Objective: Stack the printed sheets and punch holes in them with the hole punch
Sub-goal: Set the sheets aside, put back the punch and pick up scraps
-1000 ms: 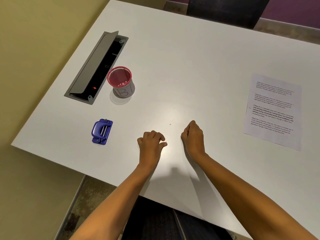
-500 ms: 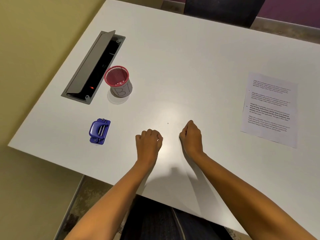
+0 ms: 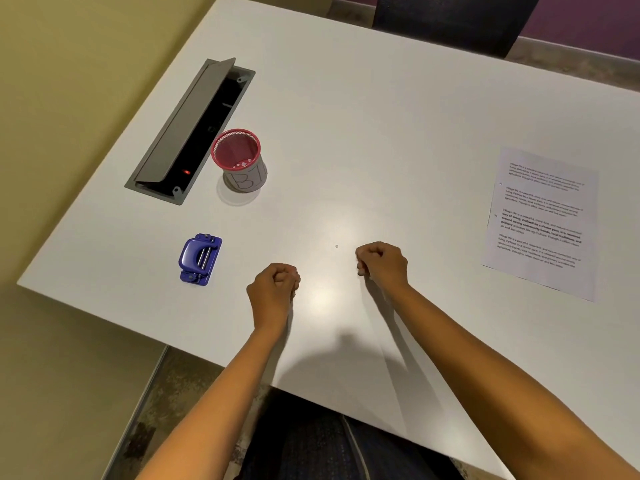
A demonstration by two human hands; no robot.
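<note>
The printed sheets (image 3: 542, 221) lie in a stack at the right side of the white table (image 3: 363, 116), with two punched holes showing along their left edge. A blue hole punch (image 3: 200, 259) sits near the table's front left. My left hand (image 3: 274, 292) rests as a fist on the table, to the right of the punch and apart from it. My right hand (image 3: 382, 265) is also curled into a fist, well left of the sheets. Neither hand holds anything.
A red mesh cup (image 3: 238, 161) with small paper dots inside stands behind the punch. An open grey cable hatch (image 3: 188, 129) is set into the table at the left. A tiny dot (image 3: 336, 246) lies between my hands. A dark chair (image 3: 446, 19) stands beyond the far edge.
My left hand's fingers have curled tighter into a fist. Both hands stay in place; only the camera view shifts slightly.
</note>
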